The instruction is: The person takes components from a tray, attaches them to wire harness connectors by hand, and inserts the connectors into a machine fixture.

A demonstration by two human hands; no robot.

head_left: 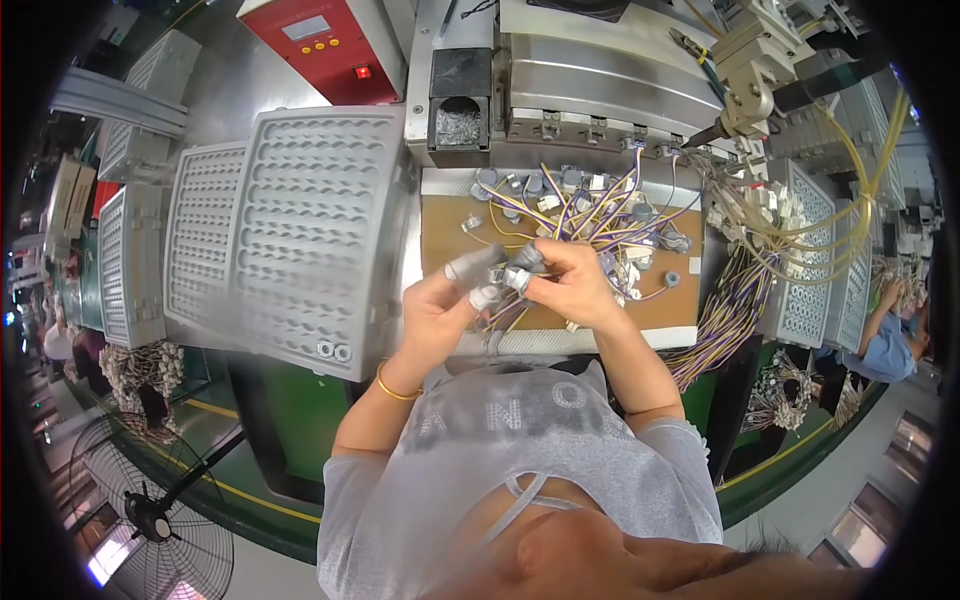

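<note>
My left hand (445, 305), with grey finger cots on the fingertips and a gold bangle at the wrist, pinches a small grey and white wired part (510, 277) over the brown work mat (450, 235). Facing it, my right hand (572, 283) grips the same part from the other side, fingers curled around it. Purple and yellow wires trail from the part down under my hands. Behind my hands lies a heap of wired connectors (590, 205) with purple and yellow leads.
Grey perforated plastic trays (300, 225) are stacked to the left, one carrying two small rings (334, 351). A red control box (330, 45) and a metal machine (600, 80) stand behind. Wire bundles (740, 290) hang at the right. Another person (885, 340) works far right. A floor fan (150, 510) stands lower left.
</note>
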